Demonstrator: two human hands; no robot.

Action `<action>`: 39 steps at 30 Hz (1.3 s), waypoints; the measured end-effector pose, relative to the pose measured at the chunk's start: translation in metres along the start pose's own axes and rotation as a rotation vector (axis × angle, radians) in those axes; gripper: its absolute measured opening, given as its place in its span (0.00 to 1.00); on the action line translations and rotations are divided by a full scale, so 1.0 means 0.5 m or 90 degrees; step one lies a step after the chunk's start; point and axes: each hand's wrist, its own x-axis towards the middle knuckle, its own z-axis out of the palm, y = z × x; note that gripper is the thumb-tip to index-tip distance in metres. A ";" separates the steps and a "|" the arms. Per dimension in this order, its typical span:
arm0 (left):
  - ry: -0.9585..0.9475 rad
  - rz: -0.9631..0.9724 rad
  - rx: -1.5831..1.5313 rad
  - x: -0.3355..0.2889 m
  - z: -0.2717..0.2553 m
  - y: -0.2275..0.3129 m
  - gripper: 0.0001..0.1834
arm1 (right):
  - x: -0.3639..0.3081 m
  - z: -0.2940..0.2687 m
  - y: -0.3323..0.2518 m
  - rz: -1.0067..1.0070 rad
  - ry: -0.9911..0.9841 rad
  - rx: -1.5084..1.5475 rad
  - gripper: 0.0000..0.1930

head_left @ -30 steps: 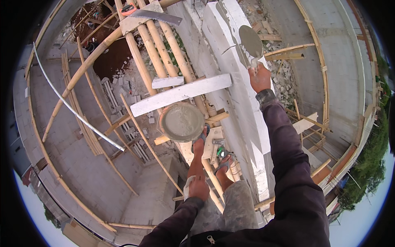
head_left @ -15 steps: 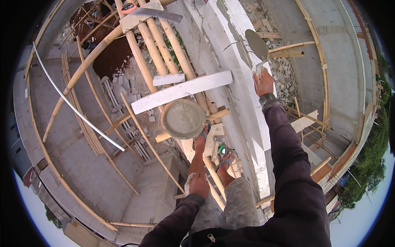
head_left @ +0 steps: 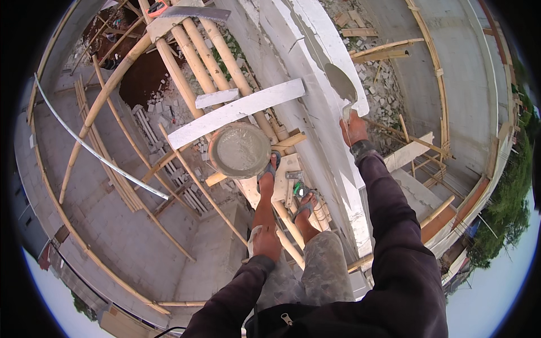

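Observation:
My right hand [head_left: 353,129] is closed round the handle of a trowel [head_left: 340,81], whose mortar-coated blade lies over the top of a white block wall [head_left: 350,53]. A strip of wet grey mortar [head_left: 309,35] runs along that wall top from the blade to the far end. My left hand [head_left: 266,243] rests at my left knee, its fingers mostly hidden. Beyond my left foot stands a round bucket [head_left: 239,150] of wet mortar; neither hand touches it.
A long white block strip [head_left: 236,112] and a smaller block piece [head_left: 217,98] lie across bamboo poles [head_left: 194,59]. A handsaw [head_left: 191,12] sits farther away. By my feet are a hammer [head_left: 294,175] and a green item [head_left: 298,189]. Rubble lies far below on both sides.
The trowel has come nearer to me and leftward, from the wall's right edge onto the mortar strip. My left hand stays at the knee. The whole view has shifted slightly.

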 end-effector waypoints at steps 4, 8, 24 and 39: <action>0.000 -0.015 -0.025 -0.001 0.004 -0.004 0.11 | -0.005 -0.002 -0.002 0.024 -0.025 -0.041 0.19; -0.012 -0.007 -0.016 0.000 0.005 -0.008 0.12 | -0.010 -0.002 0.001 0.018 0.013 0.062 0.20; 0.008 -0.018 -0.099 -0.009 0.015 -0.012 0.13 | -0.043 -0.154 -0.148 -0.161 0.131 0.097 0.14; 0.034 -0.055 -0.174 -0.013 0.021 -0.008 0.11 | -0.295 0.438 -0.205 -0.244 -0.454 -0.238 0.17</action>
